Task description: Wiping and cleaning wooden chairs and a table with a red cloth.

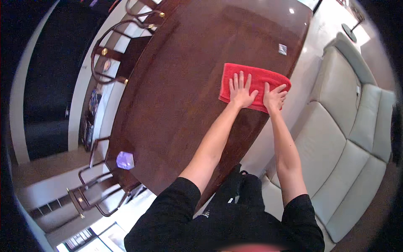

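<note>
A folded red terry towel [231,69] lies on the glossy dark brown wooden table [176,94], near its right edge. My left hand [242,93] rests flat on the towel, fingers spread. Beside it, my right hand [274,97] presses on the towel's right part, thumb apart and fingers angled toward the table edge. Neither hand grasps the cloth visibly. Farther along the table, beyond the towel, is a small clear or silvery square object [282,49] whose kind I cannot tell.
A purple translucent box-like object [125,160] sits at the table's near left corner. Dark wooden armchairs [108,52] with brass-coloured fittings line the left side, and another chair [91,192] stands at the near end. A pale leather sofa [327,141] runs along the right.
</note>
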`<state>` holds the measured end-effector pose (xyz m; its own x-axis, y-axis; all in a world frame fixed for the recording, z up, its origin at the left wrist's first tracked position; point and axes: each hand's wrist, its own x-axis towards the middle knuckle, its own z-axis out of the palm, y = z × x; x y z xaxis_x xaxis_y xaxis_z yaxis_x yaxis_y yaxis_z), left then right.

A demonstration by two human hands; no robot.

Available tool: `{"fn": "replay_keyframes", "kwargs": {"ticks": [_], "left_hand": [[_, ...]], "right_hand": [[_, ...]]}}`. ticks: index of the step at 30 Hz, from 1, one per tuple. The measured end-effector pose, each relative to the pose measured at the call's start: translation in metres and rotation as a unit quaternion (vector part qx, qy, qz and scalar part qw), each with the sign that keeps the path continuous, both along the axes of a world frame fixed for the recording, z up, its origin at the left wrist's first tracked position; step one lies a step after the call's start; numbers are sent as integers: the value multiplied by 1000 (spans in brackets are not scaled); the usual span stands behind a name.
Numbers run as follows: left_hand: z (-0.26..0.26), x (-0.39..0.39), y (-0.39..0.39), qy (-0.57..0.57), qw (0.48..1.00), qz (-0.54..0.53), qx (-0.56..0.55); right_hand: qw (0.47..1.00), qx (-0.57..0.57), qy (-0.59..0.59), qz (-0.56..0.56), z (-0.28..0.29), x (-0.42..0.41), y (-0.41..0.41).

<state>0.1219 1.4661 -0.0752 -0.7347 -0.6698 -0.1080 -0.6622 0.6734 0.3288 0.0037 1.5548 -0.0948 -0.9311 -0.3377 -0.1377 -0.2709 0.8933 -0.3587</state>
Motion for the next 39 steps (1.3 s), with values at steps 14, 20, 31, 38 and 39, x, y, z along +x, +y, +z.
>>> {"fn": "replay_keyframes", "kwargs": {"ticks": [14, 20, 31, 38, 39], "left_hand": [[-3, 316, 228, -26, 972, 221, 74], [-1, 449, 342, -92, 935, 330, 96], [33, 455, 366, -100, 901, 390, 164], [125, 475, 387, 329, 810, 321, 365], [184, 487, 379, 381, 804, 239, 389]], "right_hand": [[974, 42, -131, 180, -1, 302, 168], [908, 136, -247, 309, 41, 419, 241], [779, 161, 51, 603, 64, 381, 226], [729, 196, -73, 651, 60, 362, 205], [738, 176, -31, 651, 59, 362, 215]]}}
